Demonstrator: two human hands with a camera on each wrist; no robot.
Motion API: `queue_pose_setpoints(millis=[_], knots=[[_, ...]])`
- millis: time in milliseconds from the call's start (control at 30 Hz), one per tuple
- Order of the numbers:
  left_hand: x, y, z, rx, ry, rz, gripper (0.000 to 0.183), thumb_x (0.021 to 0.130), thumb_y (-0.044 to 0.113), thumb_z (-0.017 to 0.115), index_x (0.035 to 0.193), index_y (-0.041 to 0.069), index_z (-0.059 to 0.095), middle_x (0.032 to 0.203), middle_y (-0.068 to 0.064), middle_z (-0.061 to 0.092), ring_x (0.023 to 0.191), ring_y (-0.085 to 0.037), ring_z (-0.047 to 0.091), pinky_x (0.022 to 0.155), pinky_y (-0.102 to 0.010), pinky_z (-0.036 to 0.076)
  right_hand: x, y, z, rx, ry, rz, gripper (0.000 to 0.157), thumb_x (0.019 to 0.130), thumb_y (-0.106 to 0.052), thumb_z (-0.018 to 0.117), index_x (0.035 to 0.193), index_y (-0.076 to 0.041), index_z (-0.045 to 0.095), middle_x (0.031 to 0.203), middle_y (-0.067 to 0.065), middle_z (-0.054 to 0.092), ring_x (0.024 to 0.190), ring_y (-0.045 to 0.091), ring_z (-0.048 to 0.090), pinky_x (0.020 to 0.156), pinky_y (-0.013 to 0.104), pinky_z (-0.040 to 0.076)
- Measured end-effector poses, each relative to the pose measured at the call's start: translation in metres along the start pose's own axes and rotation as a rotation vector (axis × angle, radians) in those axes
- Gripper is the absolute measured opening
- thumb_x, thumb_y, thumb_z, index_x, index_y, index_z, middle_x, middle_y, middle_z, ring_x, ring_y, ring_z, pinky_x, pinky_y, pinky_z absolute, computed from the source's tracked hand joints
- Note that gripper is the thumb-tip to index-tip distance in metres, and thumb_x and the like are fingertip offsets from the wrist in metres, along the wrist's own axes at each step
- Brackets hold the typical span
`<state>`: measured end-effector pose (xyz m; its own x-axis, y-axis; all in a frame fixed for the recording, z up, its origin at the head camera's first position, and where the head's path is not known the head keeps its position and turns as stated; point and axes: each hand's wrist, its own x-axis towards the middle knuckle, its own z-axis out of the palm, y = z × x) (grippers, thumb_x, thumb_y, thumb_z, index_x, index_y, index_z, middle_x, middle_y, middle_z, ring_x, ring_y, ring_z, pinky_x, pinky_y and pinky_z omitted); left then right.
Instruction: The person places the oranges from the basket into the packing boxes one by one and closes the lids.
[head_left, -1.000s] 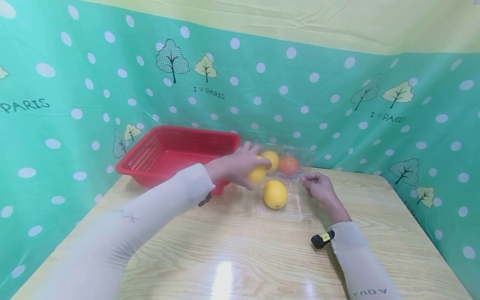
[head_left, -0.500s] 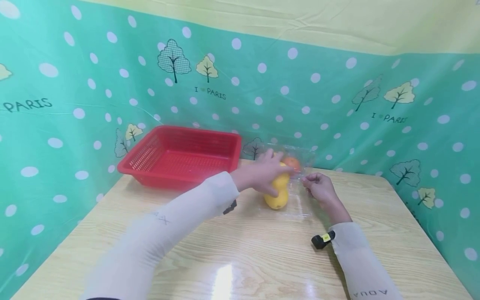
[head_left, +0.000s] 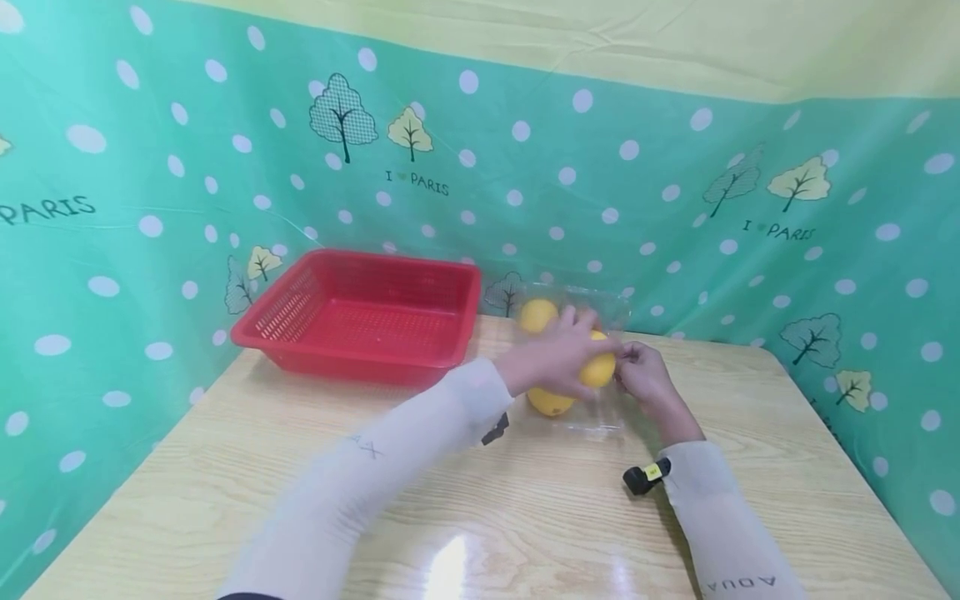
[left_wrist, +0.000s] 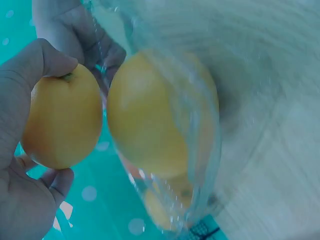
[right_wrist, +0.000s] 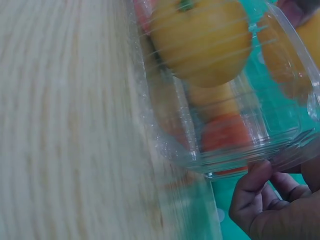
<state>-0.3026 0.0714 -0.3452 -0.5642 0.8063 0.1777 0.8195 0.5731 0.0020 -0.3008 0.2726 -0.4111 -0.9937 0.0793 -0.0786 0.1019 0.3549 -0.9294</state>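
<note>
My left hand [head_left: 553, 357] holds a yellow orange [head_left: 598, 367] above the right side of a clear plastic clamshell box [head_left: 602, 421]. In the left wrist view, its thumb and fingers grip that orange [left_wrist: 62, 117] at opposite ends. One orange [head_left: 551, 403] sits in the front part of the box, partly behind the hand. Another orange [head_left: 538, 316] lies at the back left. A red-orange round fruit [right_wrist: 225, 133] shows through the plastic in the right wrist view; my left hand hides it from the head view. My right hand [head_left: 647, 373] pinches the box's right edge.
A red perforated plastic basket [head_left: 375, 362] stands left of the box with nothing seen inside. Both rest on a light wooden table [head_left: 480, 500]. A green dotted curtain [head_left: 570, 200] hangs right behind them.
My left hand has moved right with the orange, from near the basket's edge to the box's right side. The red-orange fruit has become covered. My right hand has stayed at the box edge.
</note>
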Motion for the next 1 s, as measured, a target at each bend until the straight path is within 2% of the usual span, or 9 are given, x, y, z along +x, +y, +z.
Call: queue_pose_setpoints(millis=[167,267,400,567,767,867,1000], knots=[[0.005,0.007,0.012,0.020,-0.001,-0.007,0.081,0.075,0.050,0.083,0.148,0.040,0.050,0.139,-0.005,0.043,0.128,-0.030,0.033,0.105,-0.043,0.033,0.000,-0.001,-0.002,-0.027,0.013,-0.020,0.022,0.102,-0.009,0.051,0.117,0.006,0.053,0.091,0.003,0.053,0.070,0.009,0.050,0.060,0.022,0.046],[0.006,0.010,0.019,-0.020,-0.008,-0.019,0.075,0.074,0.049,0.085,0.142,0.043,0.054,0.138,-0.004,0.042,0.128,-0.030,0.031,0.103,-0.043,0.034,0.000,-0.001,-0.002,-0.014,0.009,-0.029,0.023,0.100,-0.005,0.052,0.120,0.008,0.053,0.094,0.004,0.054,0.069,0.008,0.050,0.059,0.022,0.047],[0.005,0.013,0.024,-0.086,-0.017,-0.040,0.069,0.074,0.046,0.086,0.136,0.044,0.057,0.133,-0.002,0.040,0.121,-0.026,0.032,0.092,-0.036,0.038,0.002,0.000,-0.002,0.019,0.004,-0.027,0.026,0.098,-0.003,0.051,0.122,0.008,0.053,0.096,0.004,0.059,0.072,0.007,0.054,0.061,0.022,0.049],[0.003,0.014,0.027,-0.116,0.002,-0.044,0.074,0.073,0.038,0.086,0.140,0.040,0.054,0.134,-0.003,0.042,0.122,-0.026,0.032,0.094,-0.037,0.039,0.002,0.002,-0.003,0.034,-0.011,-0.004,0.026,0.099,-0.003,0.051,0.123,0.007,0.052,0.104,0.008,0.060,0.078,0.008,0.058,0.065,0.024,0.053],[0.001,0.013,0.035,-0.137,-0.011,-0.048,0.078,0.075,0.040,0.085,0.146,0.037,0.051,0.133,-0.001,0.044,0.120,-0.022,0.033,0.095,-0.038,0.042,0.002,0.001,-0.004,0.011,-0.027,0.028,0.031,0.097,-0.003,0.052,0.127,0.005,0.051,0.115,0.012,0.054,0.085,0.013,0.057,0.071,0.027,0.055],[0.001,0.013,0.038,-0.126,-0.023,-0.042,0.076,0.076,0.042,0.084,0.145,0.036,0.052,0.133,-0.002,0.046,0.117,-0.022,0.035,0.095,-0.037,0.041,0.003,0.002,-0.004,0.034,-0.032,0.022,0.030,0.096,-0.001,0.054,0.126,0.006,0.051,0.114,0.010,0.055,0.082,0.011,0.058,0.069,0.026,0.055],[0.003,0.012,0.041,-0.102,-0.042,-0.023,0.066,0.079,0.041,0.081,0.139,0.034,0.055,0.136,-0.005,0.048,0.113,-0.022,0.038,0.092,-0.033,0.040,0.004,0.003,-0.004,0.076,-0.039,0.006,0.025,0.098,-0.003,0.056,0.121,0.007,0.052,0.103,0.003,0.058,0.073,0.008,0.057,0.063,0.024,0.052]])
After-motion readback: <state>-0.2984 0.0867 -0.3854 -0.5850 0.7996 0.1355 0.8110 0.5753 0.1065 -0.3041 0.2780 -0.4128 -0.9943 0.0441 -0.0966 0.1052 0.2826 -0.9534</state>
